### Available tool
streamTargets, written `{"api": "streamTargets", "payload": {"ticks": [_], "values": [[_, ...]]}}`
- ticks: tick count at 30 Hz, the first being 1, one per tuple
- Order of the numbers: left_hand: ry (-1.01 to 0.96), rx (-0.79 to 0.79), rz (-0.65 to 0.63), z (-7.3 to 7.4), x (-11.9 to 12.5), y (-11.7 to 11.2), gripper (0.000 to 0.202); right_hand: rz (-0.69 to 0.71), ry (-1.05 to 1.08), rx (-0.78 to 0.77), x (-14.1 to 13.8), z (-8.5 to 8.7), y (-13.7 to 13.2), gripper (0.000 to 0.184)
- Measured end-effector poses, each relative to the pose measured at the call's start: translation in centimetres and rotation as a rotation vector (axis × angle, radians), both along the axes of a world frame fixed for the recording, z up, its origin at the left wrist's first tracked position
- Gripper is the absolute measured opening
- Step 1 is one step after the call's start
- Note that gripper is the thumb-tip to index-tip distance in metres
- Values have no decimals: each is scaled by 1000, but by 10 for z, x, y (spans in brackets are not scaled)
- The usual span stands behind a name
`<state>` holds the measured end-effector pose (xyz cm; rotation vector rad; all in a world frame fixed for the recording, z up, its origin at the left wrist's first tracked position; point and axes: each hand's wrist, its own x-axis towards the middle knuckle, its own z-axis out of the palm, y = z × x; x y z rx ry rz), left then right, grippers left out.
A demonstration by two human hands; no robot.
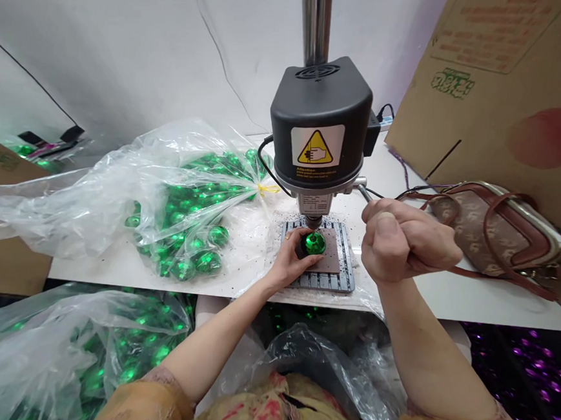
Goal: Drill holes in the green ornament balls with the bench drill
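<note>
A shiny green ball [315,243] sits under the chuck of a black benchtop drill press [320,126]. My left hand [292,256] grips that ball from its left side, thumb in front and fingers behind. Beneath it lies a flat brownish pad [331,260] on the slotted metal base plate [347,283]. My right hand [404,239] is closed in a fist around the press's feed lever [367,192], to the right of the motor housing. Most of the lever is hidden inside the fist.
On the left, a clear plastic bag [118,178] of green balls lies on the white table [453,298]. Another bag [55,354] of them hangs below the edge. A brown handbag [497,230] and a large cardboard box [501,124] stand right. Dark shavings surround the base.
</note>
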<state>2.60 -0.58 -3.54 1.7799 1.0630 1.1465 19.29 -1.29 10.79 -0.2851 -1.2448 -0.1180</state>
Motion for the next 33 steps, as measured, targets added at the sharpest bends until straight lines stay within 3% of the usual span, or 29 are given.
{"api": "streamTargets", "payload": {"ticks": [9,13,16,19,22,24,27,29,31,33], "values": [[15,-4,12,0,0,0,56,32,-17,65,0,-10,3,41],[23,-10,24,0,0,0,55,67,-30,-3,0,-10,-4,43],[24,-15,38,3,2,-1,55,61,31,-114,-3,10,-9,44],[62,12,135,9,8,-8,54,73,144,-316,-7,39,-8,46],[129,206,320,13,10,-28,50,120,177,-377,-8,60,-3,46],[182,419,349,7,6,-48,48,156,177,-350,-8,64,1,47],[337,689,111,-14,-8,-84,40,150,169,-331,-7,62,3,48],[478,741,-127,-32,-17,-105,40,120,161,-344,-7,61,2,48],[580,654,-327,-45,-24,-123,49,96,166,-350,-7,59,1,49],[612,484,-447,-52,-28,-137,58,72,192,-341,-8,59,1,49]]}}
